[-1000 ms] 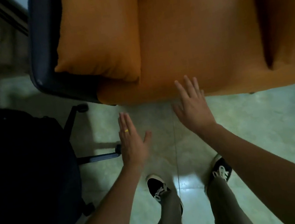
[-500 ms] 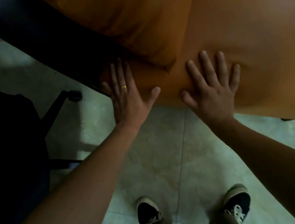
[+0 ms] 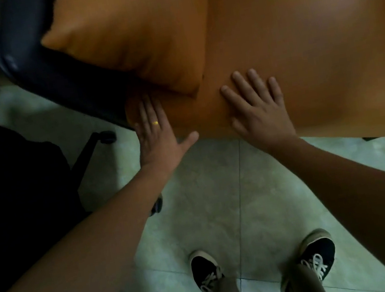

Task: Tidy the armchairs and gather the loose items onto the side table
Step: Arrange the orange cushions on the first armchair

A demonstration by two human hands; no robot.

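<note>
Here we judge the armchair-tidying step is in hand: our left hand [image 3: 156,136] and right hand [image 3: 261,111] lie flat, fingers spread, gripping nothing, on the front edge of the orange seat cushion [image 3: 298,51] at frame centre. The throw pillow [image 3: 137,35] leans in the upper left against the dark armrest [image 3: 46,68]. Next we probably smooth or straighten it. No side table or loose items show; the picture is dim and blurred.

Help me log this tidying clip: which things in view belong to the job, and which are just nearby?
Job:
- orange seat cushion, both hands flat on it
- orange pillow
- left hand
- right hand

Nearby:
- dark office chair
- tiled floor
</note>
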